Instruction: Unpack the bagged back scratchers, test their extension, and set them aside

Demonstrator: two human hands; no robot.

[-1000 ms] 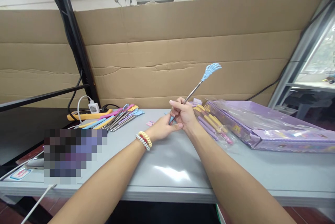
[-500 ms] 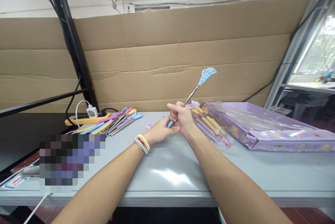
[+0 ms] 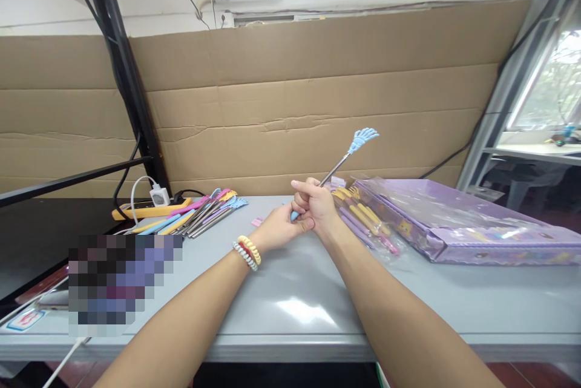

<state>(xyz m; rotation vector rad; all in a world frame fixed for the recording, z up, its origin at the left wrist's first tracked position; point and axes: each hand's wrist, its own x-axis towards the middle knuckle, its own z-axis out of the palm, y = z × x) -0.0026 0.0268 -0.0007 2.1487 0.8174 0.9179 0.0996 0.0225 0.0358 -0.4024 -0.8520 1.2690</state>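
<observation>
Cardboard sheet (image 3: 318, 88): brown, matte, creased crosswise, upright beyond the fingers. Tabletop (image 3: 290, 291): smooth grey, glossy, glare spot nearer the wearer than the fingers. Purple box (image 3: 508, 253): flat, printed sides, crinkled clear film on top, right of the fingers. Loose backscratchers (image 3: 200, 218): left of the fingers, well apart; metal rods, handles in blue, yellow, pink, overlapping. Bagged backscratchers (image 3: 367, 218): just right of the right-hand fingers, wrinkly clear plastic, yellow and purple handles, one pink tip.

Blue backscratcher (image 3: 336, 169): held in both hands, rod slanting up and right out of the right fingers. Light blue head shaped like a bony hand, ridged, finger-like prongs spread; thin shiny metal rod; bit of smooth blue handle showing between the hands. Right hand (image 3: 318, 203): fingers curled tight on it, index sticking out leftward. Left hand (image 3: 281, 227): closed around the handle, most fingers hidden, thumb against the right hand. Coiled bracelets (image 3: 247, 253): cream and grey, behind the left fingers. Small pink tag (image 3: 257, 221): left of the fingers, on the table.
</observation>
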